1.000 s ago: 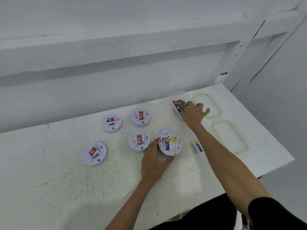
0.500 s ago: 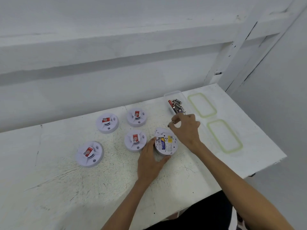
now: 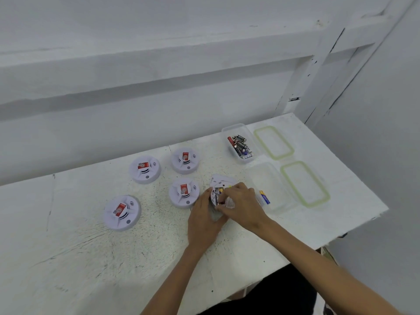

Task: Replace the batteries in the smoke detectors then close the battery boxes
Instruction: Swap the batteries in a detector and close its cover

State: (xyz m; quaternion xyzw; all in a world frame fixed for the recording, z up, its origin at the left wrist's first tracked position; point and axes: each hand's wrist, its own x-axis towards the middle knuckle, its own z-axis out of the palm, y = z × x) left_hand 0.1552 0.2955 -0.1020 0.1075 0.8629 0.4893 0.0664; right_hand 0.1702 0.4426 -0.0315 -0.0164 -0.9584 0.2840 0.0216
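A white smoke detector [image 3: 221, 183] lies back-up on the table with its battery box open. My left hand [image 3: 203, 215] grips its left rim. Over the open box my right hand [image 3: 241, 204] curls its fingers and pinches a battery down into it; the battery is mostly hidden. Several other white detectors with red labels lie face-up to the left [image 3: 184, 193] [image 3: 185, 160] [image 3: 145, 168] [image 3: 121, 212]. A clear tub [image 3: 227, 131] at the back holds several batteries [image 3: 239, 146].
A second clear tub [image 3: 281, 196] stands right of my hands with a blue-and-yellow battery [image 3: 264, 197] in it. Two green-rimmed lids [image 3: 273, 142] [image 3: 304, 184] lie near the table's right edge. A white wall runs behind the table [image 3: 68, 258].
My right hand left the battery tub, came back toward me with a battery and now presses it into the open detector. My left hand stayed on the detector.
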